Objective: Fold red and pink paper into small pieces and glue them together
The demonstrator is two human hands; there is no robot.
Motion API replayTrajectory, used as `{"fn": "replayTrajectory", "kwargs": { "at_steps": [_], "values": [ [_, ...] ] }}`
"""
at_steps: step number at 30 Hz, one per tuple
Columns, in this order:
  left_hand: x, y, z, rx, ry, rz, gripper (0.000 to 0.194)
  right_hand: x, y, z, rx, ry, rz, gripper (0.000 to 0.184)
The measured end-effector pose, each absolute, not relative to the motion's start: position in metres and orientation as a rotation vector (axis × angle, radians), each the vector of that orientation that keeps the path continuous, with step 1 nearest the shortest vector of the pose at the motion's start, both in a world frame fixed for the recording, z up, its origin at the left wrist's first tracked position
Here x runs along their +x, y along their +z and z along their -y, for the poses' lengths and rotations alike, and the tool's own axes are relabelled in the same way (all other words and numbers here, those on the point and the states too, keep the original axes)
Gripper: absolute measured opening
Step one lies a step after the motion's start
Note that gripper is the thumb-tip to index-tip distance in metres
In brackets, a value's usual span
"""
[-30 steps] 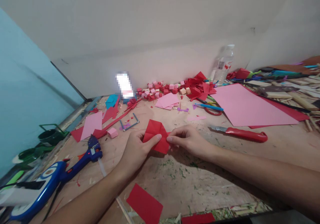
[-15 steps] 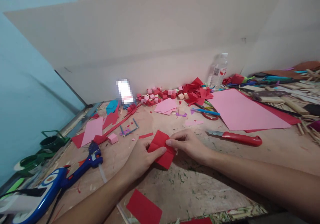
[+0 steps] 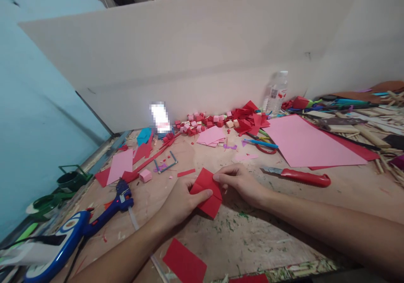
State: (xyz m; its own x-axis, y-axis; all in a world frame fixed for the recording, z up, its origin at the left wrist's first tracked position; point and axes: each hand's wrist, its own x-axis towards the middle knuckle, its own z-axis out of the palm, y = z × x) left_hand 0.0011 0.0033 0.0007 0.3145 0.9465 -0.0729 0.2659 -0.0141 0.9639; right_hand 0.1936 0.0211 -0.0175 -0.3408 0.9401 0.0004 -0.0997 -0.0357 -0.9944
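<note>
- Creased sheet (image 3: pixel 208 205): matt red paper, smooth between its fold lines.
- Loose sheet (image 3: pixel 184 261): flat, matt red paper.
- Pink sheet (image 3: pixel 312 144): smooth, matt paper.
- Cube (image 3: pixel 146 175): folded pink paper, matt.
- Knife (image 3: pixel 306 177): glossy red handle, apparently plastic; dull grey metal blade.
- Glue gun (image 3: pixel 107 215): blue plastic with a slight sheen.
- Glue stick (image 3: pixel 133 219): smooth, whitish and translucent.
- Bottle (image 3: pixel 278 91): clear, shiny plastic.
- Table (image 3: pixel 252 249): wood, matt, scuffed and flecked green.
- Panel (image 3: pixel 195 51): smooth, matt off-white; material unclear.
- Blue wall (image 3: pixel 44 81): looks painted, matt.
</note>
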Motion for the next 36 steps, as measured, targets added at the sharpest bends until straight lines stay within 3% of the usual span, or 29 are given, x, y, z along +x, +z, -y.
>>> {"fn": "replayTrajectory", "kwargs": {
  "at_steps": [24, 31, 36],
  "values": [
    [-0.003, 0.004, -0.006, 1.501, 0.855, -1.147, 0.024, 0.191, -0.023, -0.024, -0.972, 1.5, 1.433, 0.026],
    [-0.009, 0.004, -0.008, 1.334, 1.009, -1.123, 0.038, 0.191, -0.024, -0.026, -0.993, 1.454, 1.371, 0.024],
    [-0.011, 0.004, -0.012, 1.338, 1.052, -1.166, 0.035, 0.191, -0.023, -0.026, -0.991, 1.462, 1.344, 0.024]
  ]
}}
